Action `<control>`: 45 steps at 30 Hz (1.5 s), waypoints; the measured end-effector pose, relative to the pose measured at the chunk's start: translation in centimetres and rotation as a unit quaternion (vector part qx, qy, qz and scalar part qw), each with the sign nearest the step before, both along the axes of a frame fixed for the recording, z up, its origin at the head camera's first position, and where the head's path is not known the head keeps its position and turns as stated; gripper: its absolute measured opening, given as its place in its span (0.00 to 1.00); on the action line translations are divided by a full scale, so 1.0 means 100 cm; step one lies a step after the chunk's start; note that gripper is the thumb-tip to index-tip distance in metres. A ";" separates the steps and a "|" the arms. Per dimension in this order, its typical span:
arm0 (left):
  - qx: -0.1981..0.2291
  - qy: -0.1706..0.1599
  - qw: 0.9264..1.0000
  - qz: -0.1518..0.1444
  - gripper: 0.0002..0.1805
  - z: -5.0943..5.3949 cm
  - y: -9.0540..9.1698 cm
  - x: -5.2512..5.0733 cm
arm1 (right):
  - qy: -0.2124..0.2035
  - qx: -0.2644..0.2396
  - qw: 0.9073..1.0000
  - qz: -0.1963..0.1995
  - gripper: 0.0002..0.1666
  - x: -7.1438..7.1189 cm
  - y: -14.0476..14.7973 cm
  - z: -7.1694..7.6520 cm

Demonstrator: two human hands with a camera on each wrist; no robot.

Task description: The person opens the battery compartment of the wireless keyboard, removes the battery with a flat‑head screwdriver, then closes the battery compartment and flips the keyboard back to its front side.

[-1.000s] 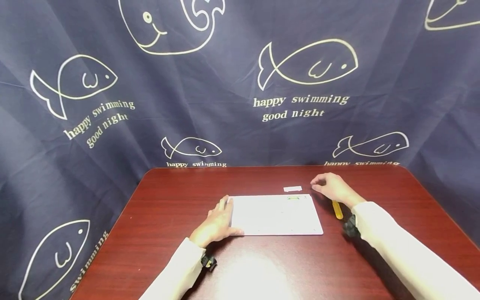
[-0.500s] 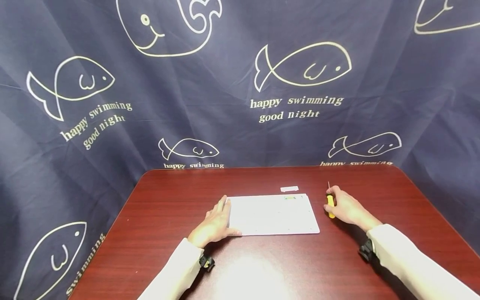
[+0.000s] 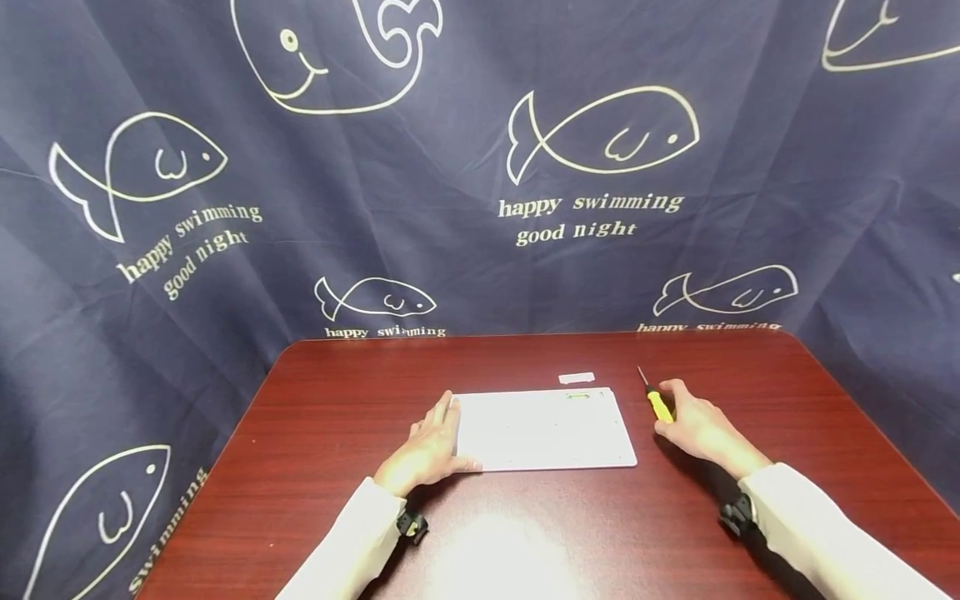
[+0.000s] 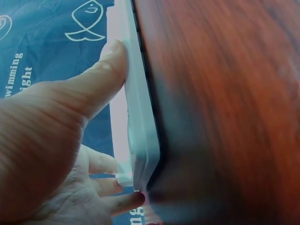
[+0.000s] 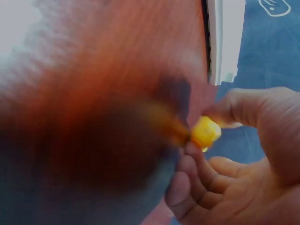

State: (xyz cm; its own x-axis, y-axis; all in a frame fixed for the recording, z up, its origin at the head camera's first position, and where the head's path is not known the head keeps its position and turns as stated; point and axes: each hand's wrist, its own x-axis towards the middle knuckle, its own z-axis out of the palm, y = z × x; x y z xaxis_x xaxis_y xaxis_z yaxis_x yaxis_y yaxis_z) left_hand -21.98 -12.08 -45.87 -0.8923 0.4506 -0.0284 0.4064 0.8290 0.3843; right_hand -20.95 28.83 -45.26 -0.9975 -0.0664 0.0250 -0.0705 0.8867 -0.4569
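A white, flat keyboard [image 3: 543,429] lies face down on the table, with dark keys along its underside in the left wrist view. Near its top right corner is an open slot [image 3: 578,397] with something green-yellow in it. My left hand [image 3: 423,450] rests on the keyboard's left end, thumb along the near edge and fingers on the far side. To the right of the keyboard, my right hand [image 3: 705,429] pinches the yellow handle of a screwdriver [image 3: 659,407] between thumb and fingers. Its thin metal shaft points away and to the left.
A small white cover [image 3: 577,378] lies just behind the keyboard on the reddish-brown table [image 3: 540,533]. Dark blue fabric [image 3: 480,242] with fish drawings hangs behind the table's far edge.
My right hand has moved back toward me and taken hold of the screwdriver, whose tip has swung left. The left hand stays on the keyboard.
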 end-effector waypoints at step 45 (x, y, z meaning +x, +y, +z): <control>0.020 -0.002 1.000 -0.003 0.60 -0.004 -0.001 -0.002 | 0.359 -0.133 0.922 0.056 0.13 -0.007 -0.034 0.069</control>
